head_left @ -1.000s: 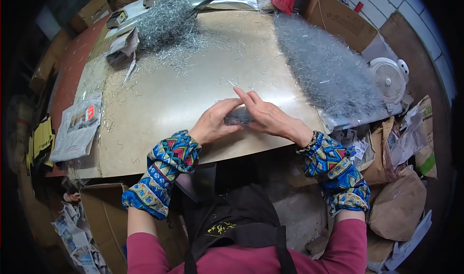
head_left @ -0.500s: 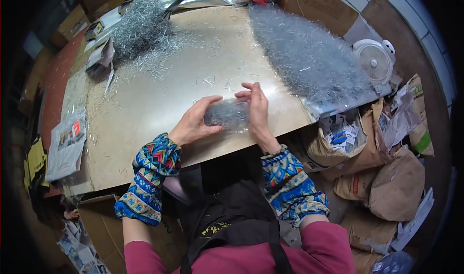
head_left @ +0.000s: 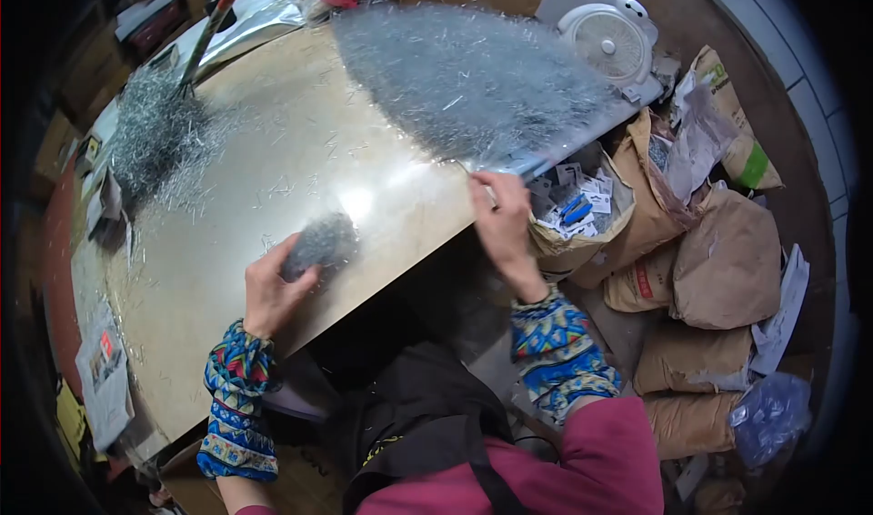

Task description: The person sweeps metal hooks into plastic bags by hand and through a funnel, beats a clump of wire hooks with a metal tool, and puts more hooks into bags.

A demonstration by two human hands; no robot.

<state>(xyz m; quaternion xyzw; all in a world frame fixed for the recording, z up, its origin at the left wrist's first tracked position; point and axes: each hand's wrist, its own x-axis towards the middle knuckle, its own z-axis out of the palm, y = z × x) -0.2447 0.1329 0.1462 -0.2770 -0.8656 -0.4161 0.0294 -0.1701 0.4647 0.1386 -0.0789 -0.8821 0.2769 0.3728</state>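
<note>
My left hand (head_left: 273, 292) is closed around a clump of thin, shiny wire pieces (head_left: 320, 245) just over the pale tabletop (head_left: 382, 215). The clump is blurred, so single pieces are hard to make out. My right hand (head_left: 503, 222) is at the table's right edge, fingers curled together at the near corner of a broad heap of silvery wire pieces (head_left: 473, 83). Whatever sits between those fingertips is too small to name. A second, taller pile of wire pieces (head_left: 155, 138) lies at the far left, and loose bits are scattered across the board.
A white fan (head_left: 607, 44) stands beyond the broad heap. Below the right edge, an open paper sack (head_left: 596, 238) holds white cards and a blue tool (head_left: 576, 210). Several brown sacks (head_left: 727, 265) stack beside it. A newspaper (head_left: 103, 374) lies at the left edge.
My hands have parted: the left carries the wire clump leftward, while the right has left it and reached the broad heap's corner. The view has turned to the right.
</note>
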